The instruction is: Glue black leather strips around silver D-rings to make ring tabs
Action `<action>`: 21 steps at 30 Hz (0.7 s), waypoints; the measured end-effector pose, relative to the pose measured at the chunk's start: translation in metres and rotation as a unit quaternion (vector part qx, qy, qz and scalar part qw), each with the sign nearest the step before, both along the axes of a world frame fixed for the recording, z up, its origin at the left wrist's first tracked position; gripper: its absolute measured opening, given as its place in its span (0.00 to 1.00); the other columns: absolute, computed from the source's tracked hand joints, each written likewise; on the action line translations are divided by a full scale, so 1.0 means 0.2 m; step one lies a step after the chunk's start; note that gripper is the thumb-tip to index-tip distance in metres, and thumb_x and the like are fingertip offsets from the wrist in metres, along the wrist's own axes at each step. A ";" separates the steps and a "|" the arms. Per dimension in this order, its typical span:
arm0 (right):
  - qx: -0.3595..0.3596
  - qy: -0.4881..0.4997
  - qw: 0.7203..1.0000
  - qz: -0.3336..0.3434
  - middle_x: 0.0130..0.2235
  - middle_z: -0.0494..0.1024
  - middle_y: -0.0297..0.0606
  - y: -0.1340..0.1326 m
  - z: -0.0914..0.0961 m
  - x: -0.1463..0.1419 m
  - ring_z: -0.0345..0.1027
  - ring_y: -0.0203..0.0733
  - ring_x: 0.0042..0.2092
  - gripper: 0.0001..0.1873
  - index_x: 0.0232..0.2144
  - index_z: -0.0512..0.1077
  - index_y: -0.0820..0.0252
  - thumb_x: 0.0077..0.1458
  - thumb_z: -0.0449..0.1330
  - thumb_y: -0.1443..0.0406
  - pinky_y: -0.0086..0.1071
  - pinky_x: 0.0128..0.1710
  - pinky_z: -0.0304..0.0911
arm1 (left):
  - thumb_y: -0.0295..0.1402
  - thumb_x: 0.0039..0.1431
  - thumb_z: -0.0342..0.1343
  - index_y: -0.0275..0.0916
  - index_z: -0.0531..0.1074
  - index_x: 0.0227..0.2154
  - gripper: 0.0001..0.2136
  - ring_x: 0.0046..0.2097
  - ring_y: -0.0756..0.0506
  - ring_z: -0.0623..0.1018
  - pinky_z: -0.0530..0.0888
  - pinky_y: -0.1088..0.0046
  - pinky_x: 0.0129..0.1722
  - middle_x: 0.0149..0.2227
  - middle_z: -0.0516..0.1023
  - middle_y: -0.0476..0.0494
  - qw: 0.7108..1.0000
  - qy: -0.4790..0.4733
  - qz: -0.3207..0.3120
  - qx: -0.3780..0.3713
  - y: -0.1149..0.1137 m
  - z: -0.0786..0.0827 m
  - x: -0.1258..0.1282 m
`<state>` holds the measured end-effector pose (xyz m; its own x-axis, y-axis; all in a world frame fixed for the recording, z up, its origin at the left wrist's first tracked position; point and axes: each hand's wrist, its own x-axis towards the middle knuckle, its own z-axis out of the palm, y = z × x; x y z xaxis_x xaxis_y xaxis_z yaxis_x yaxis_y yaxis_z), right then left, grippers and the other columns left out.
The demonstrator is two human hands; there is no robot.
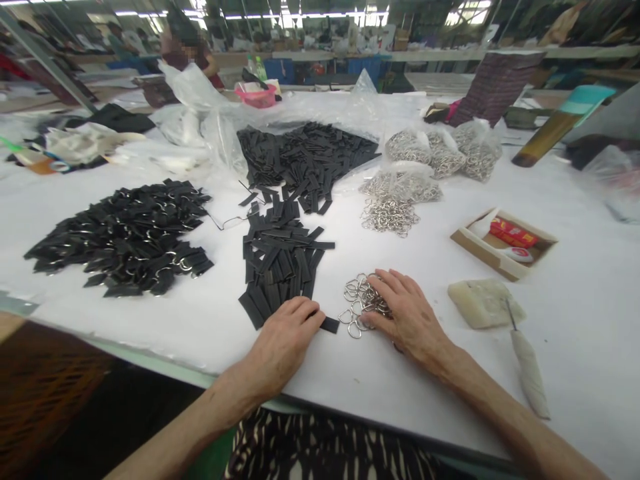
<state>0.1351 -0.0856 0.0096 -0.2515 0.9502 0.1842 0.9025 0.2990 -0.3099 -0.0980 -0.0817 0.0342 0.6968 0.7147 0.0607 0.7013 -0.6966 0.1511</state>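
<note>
On the white counter (370, 390), heaped black strips (281, 257) lie close in, apparently for easy reach, while the left hand (286, 335), fingers curled, and the right hand (413, 320), fingers loosely parted, partly cover a separate strip (330, 325) and the metal rings (371, 297) respectively, so I cannot tell either grip.

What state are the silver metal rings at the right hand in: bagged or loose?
Loose: the silver metal rings lie on the white tabletop, partly under the right hand, with no bag visible around them.
</note>
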 end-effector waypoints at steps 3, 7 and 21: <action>0.058 0.037 0.998 0.011 0.55 0.67 0.47 -0.10 0.05 0.04 0.56 0.52 0.58 0.19 0.50 0.67 0.60 0.57 0.55 0.61 0.51 0.54 0.56 | 0.18 0.56 0.46 0.34 0.71 0.39 0.12 0.42 0.41 0.71 0.71 0.62 0.43 0.40 0.74 0.39 0.998 0.045 -0.018 -0.031 0.01 0.05 0.02; 0.118 0.072 0.990 -0.035 0.46 0.73 0.44 -0.31 0.09 0.16 0.67 0.45 0.47 0.10 0.44 0.68 0.59 0.60 0.52 0.64 0.40 0.45 0.65 | 0.17 0.54 0.45 0.35 0.70 0.38 0.13 0.39 0.42 0.71 0.70 0.63 0.42 0.38 0.73 0.41 0.996 0.071 -0.027 -0.047 0.03 0.07 0.03; 0.155 -0.035 0.970 -0.183 0.35 0.75 0.40 -0.63 0.12 0.56 0.70 0.39 0.35 0.11 0.36 0.70 0.59 0.61 0.48 0.70 0.31 0.34 0.66 | 0.36 0.55 0.46 0.44 0.67 0.24 0.08 0.32 0.42 0.76 0.70 0.68 0.31 0.27 0.75 0.49 0.978 -0.112 0.132 -0.113 0.11 -0.05 0.02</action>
<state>0.2469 -0.2110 0.0339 0.0692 0.8798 0.4702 0.9815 0.0244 -0.1901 -0.0944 -0.0599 0.0238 0.4732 0.8809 0.0108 0.7840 -0.4267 0.4508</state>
